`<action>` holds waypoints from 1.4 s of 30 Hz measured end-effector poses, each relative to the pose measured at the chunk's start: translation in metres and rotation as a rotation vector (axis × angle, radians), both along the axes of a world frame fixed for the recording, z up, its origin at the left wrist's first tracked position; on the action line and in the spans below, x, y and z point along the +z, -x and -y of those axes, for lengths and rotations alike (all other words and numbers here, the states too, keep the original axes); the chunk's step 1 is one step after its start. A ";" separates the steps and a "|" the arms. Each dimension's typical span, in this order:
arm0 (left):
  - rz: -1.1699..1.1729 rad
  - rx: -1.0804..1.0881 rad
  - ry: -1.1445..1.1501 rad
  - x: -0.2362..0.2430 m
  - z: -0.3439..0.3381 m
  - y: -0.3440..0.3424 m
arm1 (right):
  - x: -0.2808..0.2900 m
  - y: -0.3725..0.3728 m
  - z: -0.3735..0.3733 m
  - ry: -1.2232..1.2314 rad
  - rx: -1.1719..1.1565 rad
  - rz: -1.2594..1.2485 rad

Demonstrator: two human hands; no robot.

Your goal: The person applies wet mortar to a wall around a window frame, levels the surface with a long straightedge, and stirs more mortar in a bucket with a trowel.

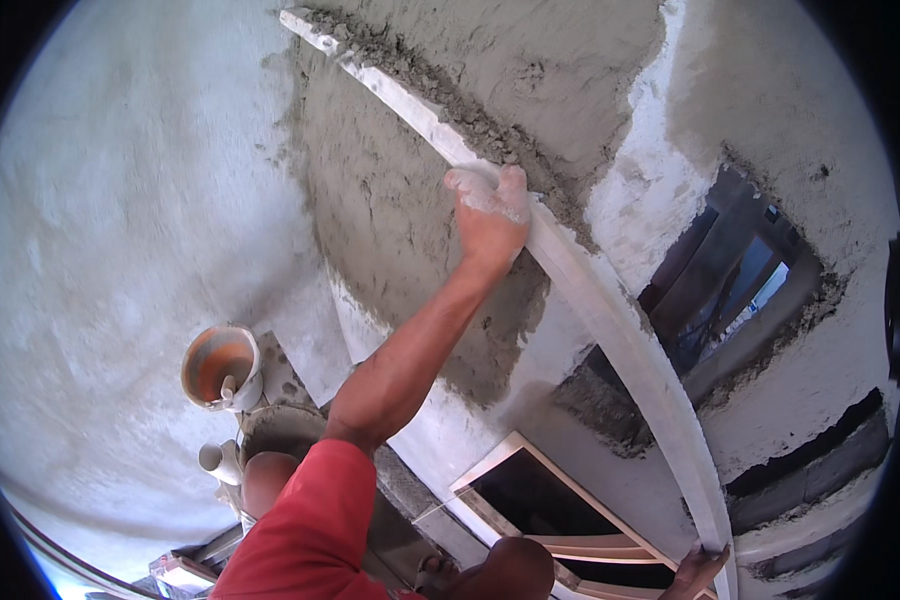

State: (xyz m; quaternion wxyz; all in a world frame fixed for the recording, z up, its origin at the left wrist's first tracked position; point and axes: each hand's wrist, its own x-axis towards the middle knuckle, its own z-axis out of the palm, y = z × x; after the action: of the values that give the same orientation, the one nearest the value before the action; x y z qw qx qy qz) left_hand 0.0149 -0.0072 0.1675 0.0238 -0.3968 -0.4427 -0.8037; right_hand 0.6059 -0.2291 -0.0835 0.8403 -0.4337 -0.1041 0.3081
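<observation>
A long pale screed board [610, 300] slants across the wall from upper left to lower right, its outline bowed by the lens. My left hand [490, 210], smeared with mortar, is wrapped round its upper middle. Close to its lower end, my right hand [700, 572] grips the board's edge, only partly in view. Grey wet mortar [390, 180] coats the wall beneath and above the board. A ridge of crumbly loose mortar [450, 85] lies along the board's upper edge.
A bucket [220, 365] with an orange inside stands at lower left, beside a mortar-filled tub [280, 428] and a white cylindrical container [218, 460]. A wooden frame [485, 462] with dark panels is low in the middle. Right of the board is a rough-edged wall opening [730, 270].
</observation>
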 end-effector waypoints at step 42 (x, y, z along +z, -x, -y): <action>0.777 -0.164 0.616 -0.388 0.106 -0.025 | -0.150 -0.028 0.056 0.446 0.145 -0.072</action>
State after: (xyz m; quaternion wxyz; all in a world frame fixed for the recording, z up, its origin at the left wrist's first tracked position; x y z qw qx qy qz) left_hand 0.0403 -0.1127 -0.2209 -0.3241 -0.0901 -0.6029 -0.7235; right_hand 0.6343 -0.2849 -0.2335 0.7024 -0.5889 -0.0340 0.3984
